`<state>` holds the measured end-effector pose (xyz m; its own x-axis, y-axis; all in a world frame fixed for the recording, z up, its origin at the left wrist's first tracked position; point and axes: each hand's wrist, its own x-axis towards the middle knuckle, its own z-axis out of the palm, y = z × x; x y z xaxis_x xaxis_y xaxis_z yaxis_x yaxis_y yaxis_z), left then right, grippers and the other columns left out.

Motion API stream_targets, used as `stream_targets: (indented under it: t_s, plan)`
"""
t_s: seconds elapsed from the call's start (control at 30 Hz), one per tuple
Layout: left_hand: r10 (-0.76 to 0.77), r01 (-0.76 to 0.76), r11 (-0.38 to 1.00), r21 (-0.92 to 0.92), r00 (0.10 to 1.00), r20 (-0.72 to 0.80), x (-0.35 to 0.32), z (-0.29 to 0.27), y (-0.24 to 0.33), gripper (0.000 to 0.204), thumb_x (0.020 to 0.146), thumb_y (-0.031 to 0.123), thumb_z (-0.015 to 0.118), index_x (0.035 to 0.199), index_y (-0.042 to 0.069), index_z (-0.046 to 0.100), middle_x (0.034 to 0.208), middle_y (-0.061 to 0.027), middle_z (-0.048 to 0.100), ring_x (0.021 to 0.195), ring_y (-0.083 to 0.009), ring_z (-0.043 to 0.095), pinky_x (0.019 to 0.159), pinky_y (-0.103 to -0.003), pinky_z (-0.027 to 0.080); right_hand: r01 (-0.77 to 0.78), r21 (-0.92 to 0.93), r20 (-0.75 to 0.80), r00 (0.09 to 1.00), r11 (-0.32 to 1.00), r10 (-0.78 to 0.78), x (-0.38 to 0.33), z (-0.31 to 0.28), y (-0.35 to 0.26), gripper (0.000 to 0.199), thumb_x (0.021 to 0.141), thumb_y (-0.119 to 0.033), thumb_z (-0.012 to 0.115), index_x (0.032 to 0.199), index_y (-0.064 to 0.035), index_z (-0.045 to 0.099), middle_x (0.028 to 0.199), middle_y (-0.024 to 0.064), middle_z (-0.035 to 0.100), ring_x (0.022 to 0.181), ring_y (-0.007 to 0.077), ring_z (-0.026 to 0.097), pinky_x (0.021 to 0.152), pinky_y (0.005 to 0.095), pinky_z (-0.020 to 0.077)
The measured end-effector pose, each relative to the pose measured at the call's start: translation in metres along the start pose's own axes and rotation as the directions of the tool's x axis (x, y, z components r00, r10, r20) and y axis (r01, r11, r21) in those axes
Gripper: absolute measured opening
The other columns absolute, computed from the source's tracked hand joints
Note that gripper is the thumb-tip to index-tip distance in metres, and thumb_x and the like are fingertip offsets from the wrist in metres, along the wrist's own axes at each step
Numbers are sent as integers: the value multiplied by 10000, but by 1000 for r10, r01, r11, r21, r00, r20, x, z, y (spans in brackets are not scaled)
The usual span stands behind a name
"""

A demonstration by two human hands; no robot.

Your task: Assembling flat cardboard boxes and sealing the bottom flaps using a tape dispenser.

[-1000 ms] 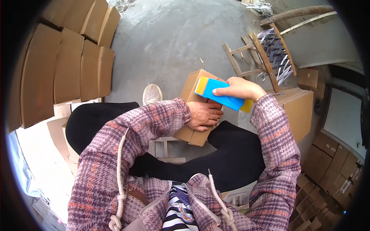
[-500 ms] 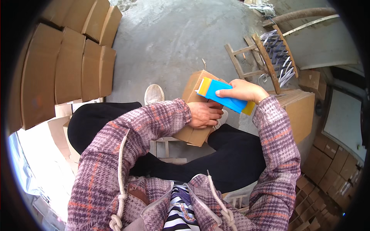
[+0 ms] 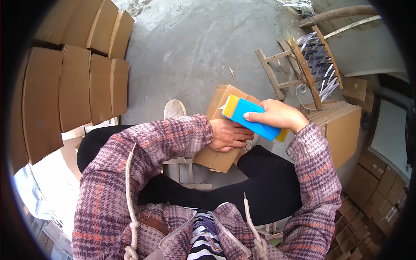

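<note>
A brown cardboard box stands slanted between my knees. My left hand lies flat on its upper side, fingers stretched toward the right. In my right hand is a blue tape dispenser with yellow ends, gripped with the thumb along its top. Its front yellow end, showing a small whitish tip, hangs over the far part of the box, just beyond my left fingers. Whether the tip touches the cardboard I cannot tell. The dispenser hides part of the box's right side.
Large cartons are stacked at the left. A wooden stool with a woven strap seat lies tipped over at the far right. Nearer, flattened cardboard stands in a pile beside my right arm. More boxes fill the lower right. Grey concrete floor stretches ahead.
The whole view has shifted slightly, with the surroundings lower in the picture. Both hands keep nearly the same places: the left on the box, the right holding the tape dispenser.
</note>
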<state>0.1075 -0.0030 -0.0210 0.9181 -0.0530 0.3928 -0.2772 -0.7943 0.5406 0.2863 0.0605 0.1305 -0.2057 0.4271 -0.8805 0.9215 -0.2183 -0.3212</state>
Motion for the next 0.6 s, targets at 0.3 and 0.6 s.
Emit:
stream_targets:
  t_s: [0.3,0.6]
  plan:
    - [-11,12,999,-30,999,35,1,-5,0,459,744,230,521,1163,44,522,1325,-164,450,1297,-307,362,1094,-461,249,-43,28,-32,999,999,44,-11,7,20,728,753,-622,564,906,86,632,855,233,648,780,307,647,678,369,496]
    - [21,-19,1000,-21,994,108,7,-9,1,516,737,221,509,1211,16,491,1340,-180,432,1288,-308,374,1081,-447,276,58,47,-97,994,997,-53,-22,15,51,639,774,-572,602,910,52,615,812,184,646,746,247,640,654,350,498]
